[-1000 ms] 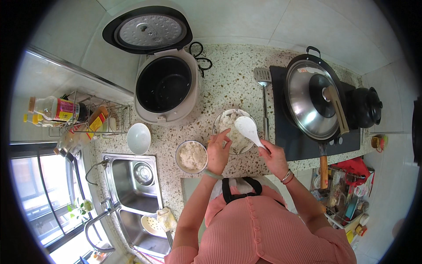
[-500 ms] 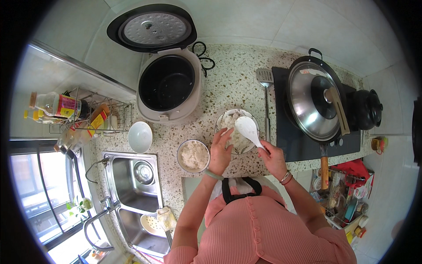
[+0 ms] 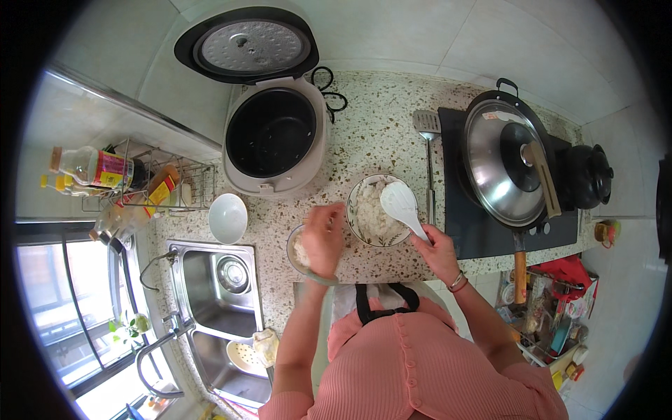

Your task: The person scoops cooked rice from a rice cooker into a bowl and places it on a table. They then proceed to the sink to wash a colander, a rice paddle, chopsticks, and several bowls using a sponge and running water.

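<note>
My right hand is closed round the handle of a white rice paddle. The paddle's broad head rests over the right side of a patterned plate that holds cooked white rice. To the left, my left hand is above a small bowl of rice and hides much of it. Its fingers point toward the plate but are smeared by motion, so whether it holds anything is unclear.
An open rice cooker stands behind, with an empty white bowl and the sink at left. On the right are a slotted metal turner, a lidded wok on the black cooktop, and a black pot.
My left hand has moved left from the plate's edge to over the small rice bowl. The paddle has shifted slightly right and turned, still in my right hand.
</note>
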{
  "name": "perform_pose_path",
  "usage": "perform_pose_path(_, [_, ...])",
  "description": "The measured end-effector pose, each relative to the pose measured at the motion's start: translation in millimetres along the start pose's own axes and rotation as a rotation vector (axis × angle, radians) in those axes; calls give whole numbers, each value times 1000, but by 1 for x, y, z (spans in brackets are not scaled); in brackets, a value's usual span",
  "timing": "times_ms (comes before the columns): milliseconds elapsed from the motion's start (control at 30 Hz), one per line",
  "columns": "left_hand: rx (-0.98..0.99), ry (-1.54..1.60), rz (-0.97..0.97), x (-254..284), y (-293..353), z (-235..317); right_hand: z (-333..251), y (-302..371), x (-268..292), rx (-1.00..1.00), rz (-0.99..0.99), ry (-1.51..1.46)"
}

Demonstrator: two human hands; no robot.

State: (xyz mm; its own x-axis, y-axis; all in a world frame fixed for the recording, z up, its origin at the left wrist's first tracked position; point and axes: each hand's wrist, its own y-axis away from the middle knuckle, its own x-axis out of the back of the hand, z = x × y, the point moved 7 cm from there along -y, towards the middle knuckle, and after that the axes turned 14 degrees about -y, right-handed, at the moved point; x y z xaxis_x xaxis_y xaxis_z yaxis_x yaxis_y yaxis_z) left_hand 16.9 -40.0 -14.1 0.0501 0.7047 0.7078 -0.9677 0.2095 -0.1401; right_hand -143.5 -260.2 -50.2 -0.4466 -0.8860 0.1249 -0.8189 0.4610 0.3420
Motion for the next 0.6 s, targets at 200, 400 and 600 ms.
perform_pose_path(200, [-76,-444,279,69,-59,-21,-14,-6,-14,29,-31,31])
perform_pose_path(400, [-127,-606,262,68,-71,-26,-15,-8,-15,-14,-1,-10])
perform_pose_path(600, [-83,-662,170,64,-79,-26,3,-10,-8,-59,28,-17])
